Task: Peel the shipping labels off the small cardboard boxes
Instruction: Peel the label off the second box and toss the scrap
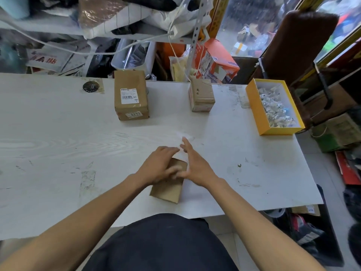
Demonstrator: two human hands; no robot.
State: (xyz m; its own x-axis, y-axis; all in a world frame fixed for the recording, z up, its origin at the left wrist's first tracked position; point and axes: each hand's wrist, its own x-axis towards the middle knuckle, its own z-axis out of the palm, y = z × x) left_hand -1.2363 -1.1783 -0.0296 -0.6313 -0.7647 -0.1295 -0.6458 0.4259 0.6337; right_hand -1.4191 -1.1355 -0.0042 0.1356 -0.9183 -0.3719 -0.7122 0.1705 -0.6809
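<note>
Box in hand: I have a small cardboard box [168, 189] lying flat on the white table [58, 153], lower centre of the frame, just in front of my torso.

Box axis: its long side runs from lower left to upper right, tilted slightly off my line of sight; the near end shows bare cardboard.

Label: a pale sheet [182, 153] shows at the far end of the box, between my two hands. I judge it to be the shipping label partly lifted, but blur keeps me from being sure.

Left hand: my left hand [158, 165] lies on top of the box, fingers curled down over its far half and pressing it to the table. The fingertips are smeared by motion; I cannot tell whether they also pinch the label.

Right hand: my right hand [192, 163] sits against the right edge of the box, fingers straight and pointing away from me, thumb near the left hand. It holds nothing that I can see.

Key relation: the label lies on the far side of both hands, so my guess is the pull should run along the long axis.

Nearer hand: right fingertips reach furthest toward the loose edge.

Waiting: a taller box with labels [131, 94] stands upper centre; another box [201, 96] to its right; a yellow tray [252, 106] of scraps at the right.
</note>
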